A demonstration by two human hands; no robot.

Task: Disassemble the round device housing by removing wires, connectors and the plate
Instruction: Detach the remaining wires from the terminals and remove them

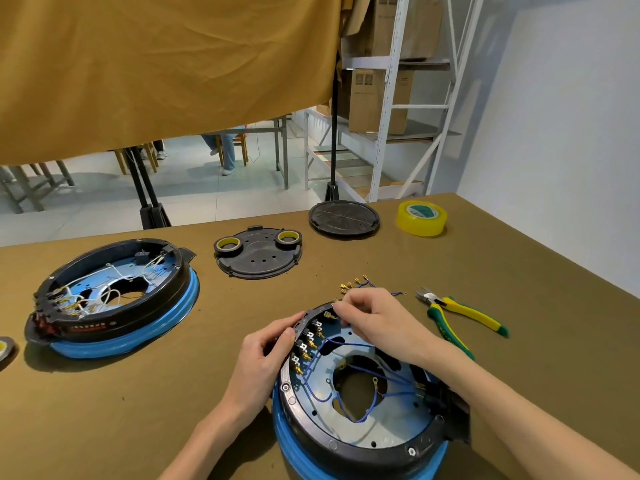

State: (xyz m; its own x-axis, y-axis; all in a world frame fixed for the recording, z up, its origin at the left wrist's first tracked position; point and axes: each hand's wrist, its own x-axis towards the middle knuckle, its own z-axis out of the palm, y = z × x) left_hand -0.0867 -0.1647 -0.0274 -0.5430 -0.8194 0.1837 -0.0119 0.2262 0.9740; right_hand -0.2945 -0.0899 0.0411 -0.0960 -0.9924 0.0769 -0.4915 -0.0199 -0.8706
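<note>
Now: mid wire-removal. Round device housing [360, 410], black ring on a blue base, sits at near edge of the olive-covered table [502, 258], directly in front of the person, tilted toward the camera.

L hand [266, 355] grips housing rim at its far-left side, fingers curled over the edge beside the row of black connector blocks [306, 341] w/ brass tabs. Steadying grip, as I read it.

R hand [374, 315] at far rim, fingertips pinched together on something small by the topmost terminal, prob. a brass spade connector or wire end; exact item too small to tell.

Blue wires [363, 389] looped across the metal plate [391, 420] inside; several seated on terminals at left and right. Plate in place.

Pulled bits: loose brass terminals w/ a short blue lead [362, 285] lying on table just beyond R hand.

Also on table: green/yellow pliers [460, 313] to the right, near; second housing w/ white wires [114, 296] far left; two black covers [258, 252] and [344, 218]; yellow tape roll [421, 218].

Step est.: connectors, roughly early-to-mid; plate not begun.

Next move needs: straight pull on connector off its tab while L hand braces rim; if stuck, pliers. Don't yank the wire itself, lead may tear from crimp.
</note>
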